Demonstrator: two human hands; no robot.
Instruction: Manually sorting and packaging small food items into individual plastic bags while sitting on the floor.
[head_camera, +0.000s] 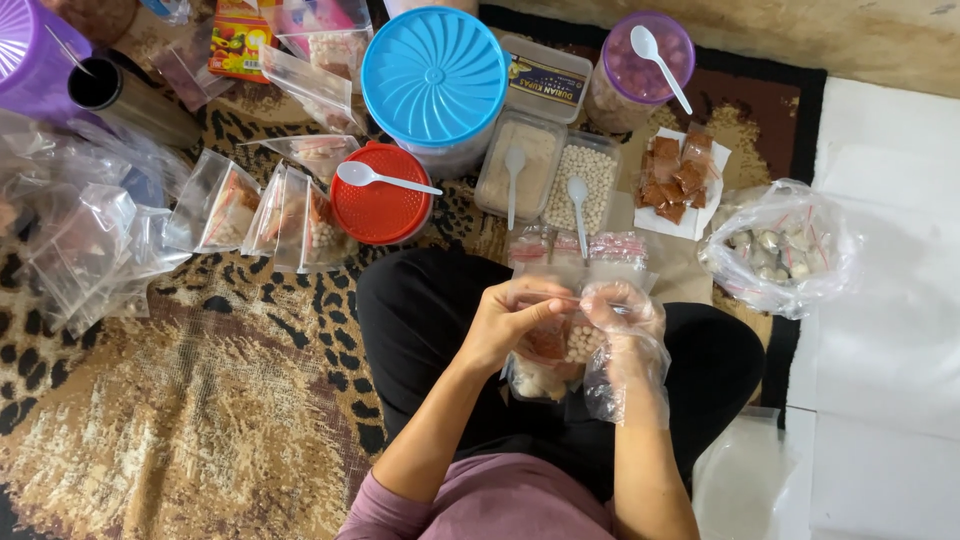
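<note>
Clear zip bag (560, 345) pinched between both hands' fingers (535, 300) over lap.

Floor covering: rug (190, 400) in a leopard-spot pattern, tan and black, with a worn, pale woven patch near its lower middle; fills the left and centre of the view. Border: dark brown and black band (780, 100) along the rug's upper right edge. Beyond the border, top right: strip of bare beige floor (800, 30). Right side: white sheeting (890, 330) laid flat, creased. Lighting: even, soft, without hard shadows.
</note>
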